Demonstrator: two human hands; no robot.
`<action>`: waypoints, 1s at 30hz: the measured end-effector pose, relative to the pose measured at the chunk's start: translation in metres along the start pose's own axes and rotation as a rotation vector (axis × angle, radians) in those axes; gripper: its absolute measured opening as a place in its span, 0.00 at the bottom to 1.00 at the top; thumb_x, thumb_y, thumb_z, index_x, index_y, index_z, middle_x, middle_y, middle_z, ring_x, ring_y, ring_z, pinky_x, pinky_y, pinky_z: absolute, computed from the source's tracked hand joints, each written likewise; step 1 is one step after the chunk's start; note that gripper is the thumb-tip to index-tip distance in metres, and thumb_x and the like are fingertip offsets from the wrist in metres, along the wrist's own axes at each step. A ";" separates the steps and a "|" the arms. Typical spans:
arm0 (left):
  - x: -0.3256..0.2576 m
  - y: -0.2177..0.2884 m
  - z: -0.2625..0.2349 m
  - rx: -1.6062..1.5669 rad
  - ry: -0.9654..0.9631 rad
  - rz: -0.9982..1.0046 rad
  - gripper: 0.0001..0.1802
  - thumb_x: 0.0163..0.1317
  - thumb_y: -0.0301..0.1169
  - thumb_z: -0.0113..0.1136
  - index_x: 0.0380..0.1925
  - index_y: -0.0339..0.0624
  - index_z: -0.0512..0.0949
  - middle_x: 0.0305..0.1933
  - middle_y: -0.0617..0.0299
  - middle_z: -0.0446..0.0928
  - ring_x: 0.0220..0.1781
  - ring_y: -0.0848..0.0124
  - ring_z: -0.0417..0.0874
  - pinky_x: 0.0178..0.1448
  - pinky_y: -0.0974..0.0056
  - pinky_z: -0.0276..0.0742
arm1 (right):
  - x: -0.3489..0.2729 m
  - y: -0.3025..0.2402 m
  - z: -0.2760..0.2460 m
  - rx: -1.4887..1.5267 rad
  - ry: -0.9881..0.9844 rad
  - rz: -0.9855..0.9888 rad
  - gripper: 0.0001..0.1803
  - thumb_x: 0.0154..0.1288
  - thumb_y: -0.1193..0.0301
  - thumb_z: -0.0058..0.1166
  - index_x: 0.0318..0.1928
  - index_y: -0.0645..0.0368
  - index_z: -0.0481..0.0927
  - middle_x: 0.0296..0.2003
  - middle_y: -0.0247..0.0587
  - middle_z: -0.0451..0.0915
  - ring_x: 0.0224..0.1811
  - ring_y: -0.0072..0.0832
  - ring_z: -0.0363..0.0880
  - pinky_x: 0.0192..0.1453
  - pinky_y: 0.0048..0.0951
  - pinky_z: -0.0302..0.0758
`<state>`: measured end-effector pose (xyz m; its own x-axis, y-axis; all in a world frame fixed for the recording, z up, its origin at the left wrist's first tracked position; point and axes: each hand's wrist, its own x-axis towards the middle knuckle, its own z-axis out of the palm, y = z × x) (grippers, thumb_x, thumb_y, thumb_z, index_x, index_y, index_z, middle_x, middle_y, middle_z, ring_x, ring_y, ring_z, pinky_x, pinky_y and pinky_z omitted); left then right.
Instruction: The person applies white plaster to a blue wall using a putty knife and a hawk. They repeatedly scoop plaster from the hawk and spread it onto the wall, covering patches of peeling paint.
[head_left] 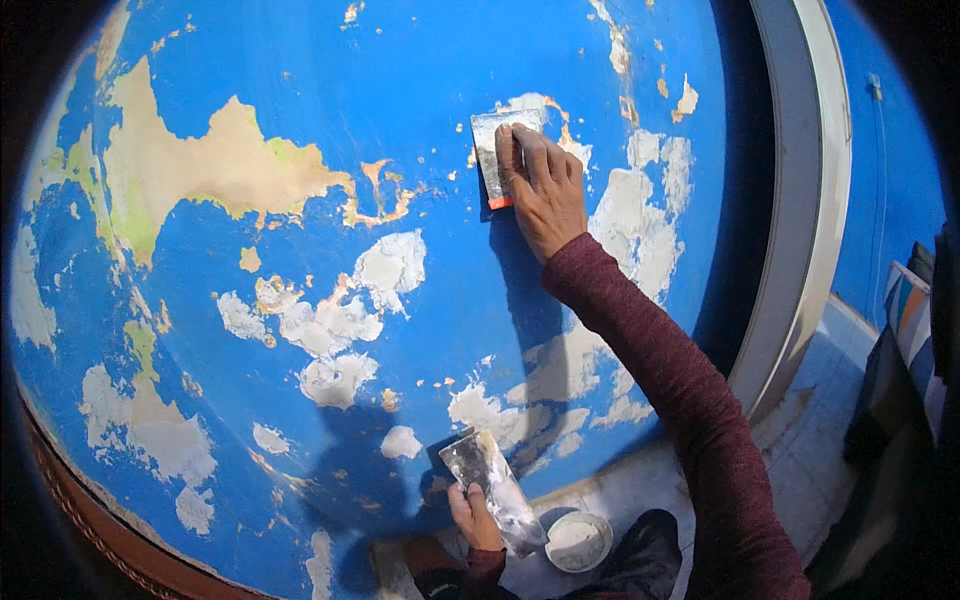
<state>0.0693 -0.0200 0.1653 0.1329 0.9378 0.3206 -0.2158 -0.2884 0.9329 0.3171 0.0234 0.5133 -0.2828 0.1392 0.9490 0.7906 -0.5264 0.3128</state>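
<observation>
The right hand (pixel 545 190), its grip holding a scraper (pixel 488 152) against the far wall (pixel 400 80), is apparently smoothing filler (pixel 525 102) while the left hand (pixel 476 517) is gripping a plate (pixel 492 482) nearer, the next stroke seemingly calling for even pressure.

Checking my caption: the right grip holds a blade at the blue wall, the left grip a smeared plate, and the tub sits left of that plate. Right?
Not quite: the head view shows the tub right of the smeared plate. The rest stands.

Head-worn fisheye (quite near), down toward the blue wall (pixel 450 60)
</observation>
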 end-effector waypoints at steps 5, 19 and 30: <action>-0.003 0.010 0.006 -0.053 -0.028 -0.048 0.08 0.69 0.27 0.47 0.41 0.34 0.72 0.40 0.60 0.74 0.43 0.71 0.71 0.53 0.64 0.68 | -0.036 -0.003 -0.007 0.022 -0.088 0.002 0.36 0.62 0.75 0.50 0.72 0.51 0.62 0.63 0.40 0.66 0.63 0.36 0.67 0.64 0.39 0.66; 0.000 0.045 0.008 0.006 -0.046 0.094 0.11 0.70 0.31 0.48 0.44 0.33 0.71 0.39 0.57 0.74 0.41 0.69 0.72 0.51 0.62 0.69 | -0.113 0.009 -0.124 1.538 -0.457 0.797 0.18 0.61 0.82 0.48 0.52 0.64 0.77 0.45 0.46 0.80 0.47 0.36 0.80 0.52 0.41 0.76; 0.047 0.117 0.044 -0.258 -0.285 -0.003 0.14 0.70 0.33 0.51 0.46 0.31 0.76 0.41 0.60 0.77 0.46 0.71 0.75 0.54 0.65 0.70 | -0.148 -0.012 -0.187 1.442 -0.527 0.343 0.19 0.65 0.69 0.56 0.56 0.58 0.80 0.51 0.45 0.81 0.55 0.42 0.78 0.60 0.42 0.73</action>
<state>0.0927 -0.0187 0.2967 0.3901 0.8367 0.3845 -0.4464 -0.1934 0.8737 0.2480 -0.1480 0.3616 -0.0173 0.6135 0.7895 0.6940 0.5758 -0.4322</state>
